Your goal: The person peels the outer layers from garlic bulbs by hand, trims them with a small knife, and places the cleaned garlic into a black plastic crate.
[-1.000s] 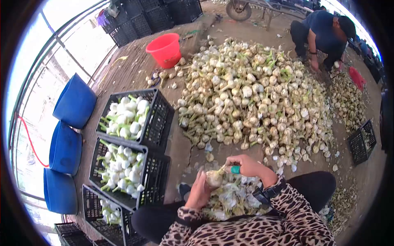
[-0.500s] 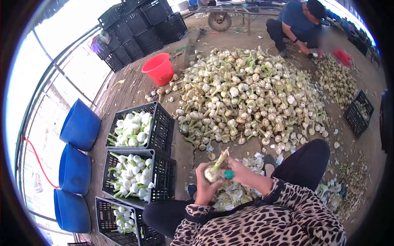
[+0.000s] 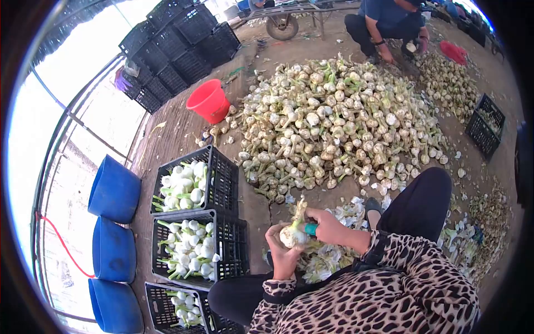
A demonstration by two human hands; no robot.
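My left hand (image 3: 283, 253) is closed around a garlic bulb (image 3: 293, 236), its stem pointing up and dry outer skin still on part of it. At the bulb's right side, my right hand (image 3: 329, 225) has its fingers bent against the base of the stem. A small teal piece (image 3: 310, 229) shows at the right thumb; whether it is a finger wrap or a tool handle I cannot tell. Under both hands lie loose garlic peelings (image 3: 325, 259). Just ahead spreads a large heap of unpeeled garlic (image 3: 334, 128).
To the left, black crates (image 3: 228, 183) hold cleaned white garlic, beside blue tubs (image 3: 114, 247). A red bucket (image 3: 208, 103) stands by the heap, near stacked black crates (image 3: 178, 50). Another person (image 3: 384, 28) squats behind the heap; a black crate (image 3: 485, 127) sits at right.
The view has shifted slightly, moving the crates rightward. The bulb has turned a little in my left hand, and my right fingers have shifted along its stem. The other person's hands have moved.
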